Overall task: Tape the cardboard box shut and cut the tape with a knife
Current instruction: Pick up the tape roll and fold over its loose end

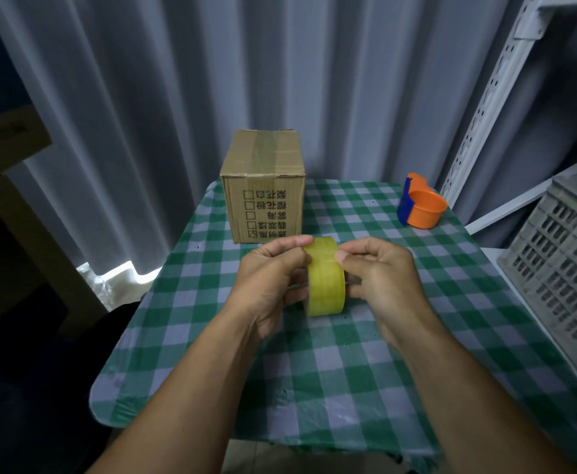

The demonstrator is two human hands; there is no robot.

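A yellow tape roll [326,282] stands on edge above the middle of the checked table, held between both hands. My left hand [270,285] grips its left side, thumb and forefinger at the top rim. My right hand [386,278] holds the right side, thumb pressed on the roll's upper face. A small cardboard box [263,186] stands upright at the table's far edge, beyond the hands. A strip of clear tape runs over its closed top and down the front. No knife is visible.
An orange and blue tape dispenser [420,206] sits at the far right of the green checked tablecloth [314,371]. A grey plastic crate [560,268] stands to the right, beside a white metal shelf upright [485,107]. Curtains hang behind.
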